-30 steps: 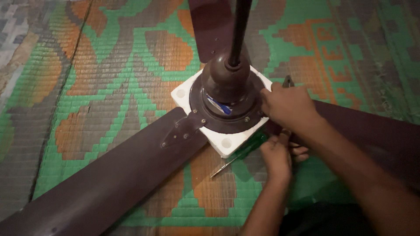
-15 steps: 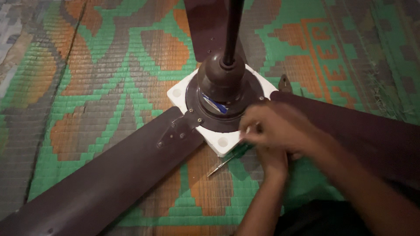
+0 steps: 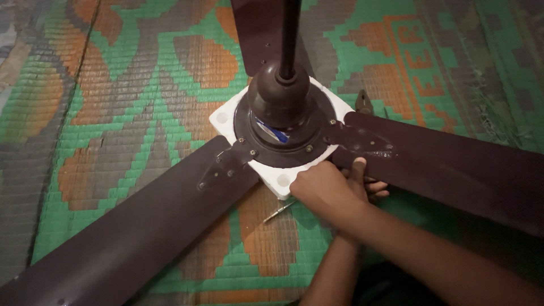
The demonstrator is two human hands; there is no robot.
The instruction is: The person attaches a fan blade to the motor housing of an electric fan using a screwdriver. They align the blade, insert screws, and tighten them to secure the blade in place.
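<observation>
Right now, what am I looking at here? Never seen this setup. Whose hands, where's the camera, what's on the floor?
There is no robot here: a person works with two bare hands, and the one camera sits on their head, looking down.

On the floor lies a woven mat in green, orange and grey. On it rests a dark brown ceiling fan: its motor hub sits on a white foam block, with the rod rising toward the camera. Three blades show; the right blade and the left blade are the clearest.

Both hands are at the hub's near edge, by the right blade's bracket. The right hand lies over the left hand, so whether either grip holds anything is hidden. A screwdriver lies on the mat just beside them, partly covered.
</observation>
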